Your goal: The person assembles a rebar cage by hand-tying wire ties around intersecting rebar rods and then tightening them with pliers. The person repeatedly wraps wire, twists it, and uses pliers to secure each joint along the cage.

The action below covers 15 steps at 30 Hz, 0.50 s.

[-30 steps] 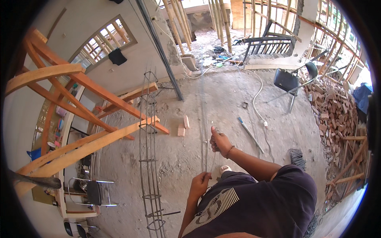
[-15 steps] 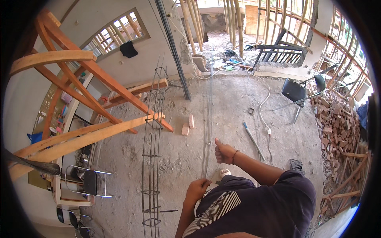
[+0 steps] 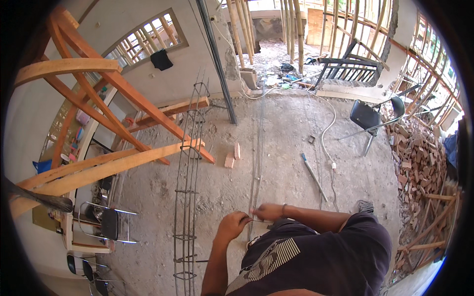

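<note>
Pinching the near ends of the long steel rods (image 3: 257, 163) between your left hand (image 3: 232, 226) and right hand (image 3: 266, 212), you have them gathered but untied, lying stretched along the floor beside the finished rebar cage (image 3: 190, 163).

From my feed, the thin steel rods (image 3: 257, 163) vanish at their near ends behind the left hand (image 3: 232, 226) and right hand (image 3: 267, 212); I can't tell how the fingers grip them, too small. Beside the rods, the rebar cage (image 3: 186, 197) is cut off at the lower edge. Far beyond the rods, the debris (image 3: 289, 74) is too small to identify.
</note>
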Each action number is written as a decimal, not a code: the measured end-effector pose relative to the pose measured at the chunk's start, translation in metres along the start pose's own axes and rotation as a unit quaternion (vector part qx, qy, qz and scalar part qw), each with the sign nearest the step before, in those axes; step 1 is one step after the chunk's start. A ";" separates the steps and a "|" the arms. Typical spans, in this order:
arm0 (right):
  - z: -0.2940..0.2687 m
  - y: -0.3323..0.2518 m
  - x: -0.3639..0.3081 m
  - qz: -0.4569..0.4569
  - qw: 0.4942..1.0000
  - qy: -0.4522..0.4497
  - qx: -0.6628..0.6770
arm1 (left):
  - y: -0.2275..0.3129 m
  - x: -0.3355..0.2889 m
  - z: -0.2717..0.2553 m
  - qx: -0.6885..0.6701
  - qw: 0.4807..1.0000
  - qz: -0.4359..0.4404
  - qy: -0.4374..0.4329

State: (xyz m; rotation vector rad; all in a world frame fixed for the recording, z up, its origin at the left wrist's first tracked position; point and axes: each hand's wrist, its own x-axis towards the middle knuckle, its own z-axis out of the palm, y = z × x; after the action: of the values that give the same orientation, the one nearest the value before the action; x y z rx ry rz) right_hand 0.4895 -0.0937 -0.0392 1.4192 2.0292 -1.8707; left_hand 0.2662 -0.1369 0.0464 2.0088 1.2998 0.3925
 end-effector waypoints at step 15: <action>0.004 -0.039 -0.030 -0.091 0.992 0.081 -0.042 | -0.001 0.009 -0.025 -0.061 0.996 -0.030 0.061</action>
State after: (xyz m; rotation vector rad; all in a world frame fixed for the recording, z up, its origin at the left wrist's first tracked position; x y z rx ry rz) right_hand 0.4806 -0.1086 0.0066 1.4522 2.3569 -1.7606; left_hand 0.2547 -0.1189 0.0621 1.8653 1.3729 0.5607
